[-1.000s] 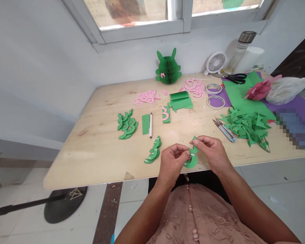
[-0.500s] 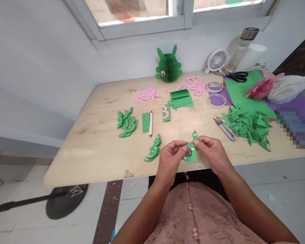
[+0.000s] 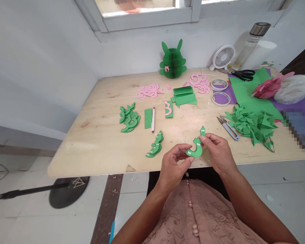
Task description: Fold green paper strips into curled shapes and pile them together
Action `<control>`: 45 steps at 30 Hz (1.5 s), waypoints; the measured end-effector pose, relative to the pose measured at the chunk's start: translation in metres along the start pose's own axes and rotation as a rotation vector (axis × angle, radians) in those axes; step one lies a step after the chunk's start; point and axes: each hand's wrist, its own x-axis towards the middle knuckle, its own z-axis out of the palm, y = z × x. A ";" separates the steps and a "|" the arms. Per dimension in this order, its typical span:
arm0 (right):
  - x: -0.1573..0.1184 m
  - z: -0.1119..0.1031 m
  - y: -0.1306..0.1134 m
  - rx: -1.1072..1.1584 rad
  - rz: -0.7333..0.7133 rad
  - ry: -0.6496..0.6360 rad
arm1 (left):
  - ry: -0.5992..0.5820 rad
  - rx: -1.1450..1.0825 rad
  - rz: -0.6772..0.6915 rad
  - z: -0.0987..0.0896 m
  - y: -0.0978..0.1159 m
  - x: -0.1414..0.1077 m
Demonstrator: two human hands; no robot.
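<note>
Both hands pinch a curved green paper cutout above the tabletop's near edge: right hand at its middle, left hand at the lower end; its pointed tip aims up, away from the person.

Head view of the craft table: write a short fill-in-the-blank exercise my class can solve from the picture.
1. Both hands, left hand and right hand, hold a curved paper piece coloured ____.
2. The pen lies beside a green paper ____.
3. The black scissors lie on ____ paper.

Missing words: green; strip; green
</note>
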 end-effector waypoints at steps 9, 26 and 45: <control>0.000 0.000 -0.001 0.005 0.007 -0.022 | -0.008 0.112 0.020 -0.006 0.003 -0.002; -0.001 -0.001 0.000 -0.022 -0.006 -0.015 | -0.016 -0.023 -0.068 -0.002 0.007 -0.002; -0.020 -0.007 -0.014 -0.733 -0.643 -0.075 | 0.136 0.166 0.037 -0.002 0.006 -0.001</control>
